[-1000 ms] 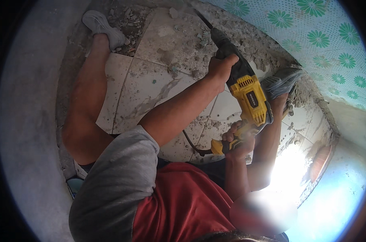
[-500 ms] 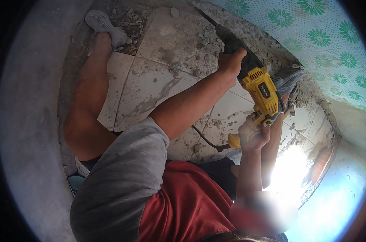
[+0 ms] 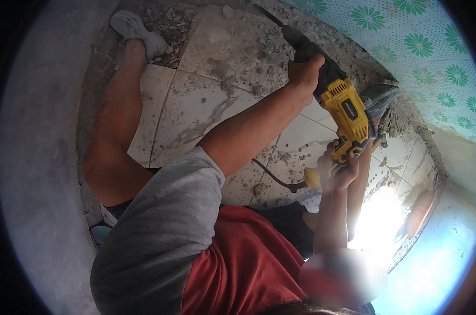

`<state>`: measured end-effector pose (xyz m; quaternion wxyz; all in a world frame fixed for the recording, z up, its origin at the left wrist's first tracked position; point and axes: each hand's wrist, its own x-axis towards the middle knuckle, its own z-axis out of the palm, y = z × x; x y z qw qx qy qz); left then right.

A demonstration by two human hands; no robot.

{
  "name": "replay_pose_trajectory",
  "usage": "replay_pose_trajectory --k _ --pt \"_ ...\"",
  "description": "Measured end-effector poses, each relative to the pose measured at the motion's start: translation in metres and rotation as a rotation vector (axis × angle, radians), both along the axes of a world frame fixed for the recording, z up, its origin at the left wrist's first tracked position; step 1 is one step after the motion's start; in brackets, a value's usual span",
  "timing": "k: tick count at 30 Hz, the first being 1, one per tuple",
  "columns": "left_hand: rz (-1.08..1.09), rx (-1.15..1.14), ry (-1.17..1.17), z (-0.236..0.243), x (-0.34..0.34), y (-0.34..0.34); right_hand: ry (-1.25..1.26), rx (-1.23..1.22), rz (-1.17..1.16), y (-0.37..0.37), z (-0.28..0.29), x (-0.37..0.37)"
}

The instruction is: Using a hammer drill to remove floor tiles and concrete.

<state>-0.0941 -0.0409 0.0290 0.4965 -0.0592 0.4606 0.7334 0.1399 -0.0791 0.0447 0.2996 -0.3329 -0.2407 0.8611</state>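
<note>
A yellow and black rotary hammer drill point(image 3: 351, 116) lies slantwise across the upper right, over the floor. My left hand point(image 3: 304, 77) is wrapped round its black front part, behind the chuck. Lower down, my right hand point(image 3: 343, 172) is closed on the yellow rear handle. The dark bit point(image 3: 269, 16) points up and left to the base of the wall, among broken rubble; whether its tip touches cannot be told. A dark power cord point(image 3: 272, 175) runs from the handle's end to the left, partly hidden behind my sleeve.
Dusty white floor tiles point(image 3: 190, 113) carry crumbs and chips. Loose rubble point(image 3: 269, 47) lies along the wall point(image 3: 384, 31) with green flowers. My left shoe point(image 3: 138, 32) rests by more debris; my right shoe point(image 3: 378, 98) is beside the drill. A plain grey wall point(image 3: 44, 157) stands left. Bright glare covers the lower right.
The hammer drill and both my hands have shifted slightly up and to the right. My grip on it is the same.
</note>
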Motion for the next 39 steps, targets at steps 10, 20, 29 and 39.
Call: replay_pose_trajectory --k 10,20,29,39 --pt "0.022 -0.068 -0.076 -0.002 -0.003 0.015 -0.02 0.094 0.066 0.023 0.005 -0.01" --pt "0.138 -0.203 0.012 -0.027 0.005 0.066 0.022 0.177 0.147 0.1 -0.023 0.012" --pt "0.217 -0.204 0.014 -0.061 0.009 0.105 0.133 0.081 0.16 0.136 -0.038 0.014" --pt "0.295 -0.258 0.04 -0.051 0.007 0.109 0.063 0.163 0.207 0.161 -0.056 0.006"
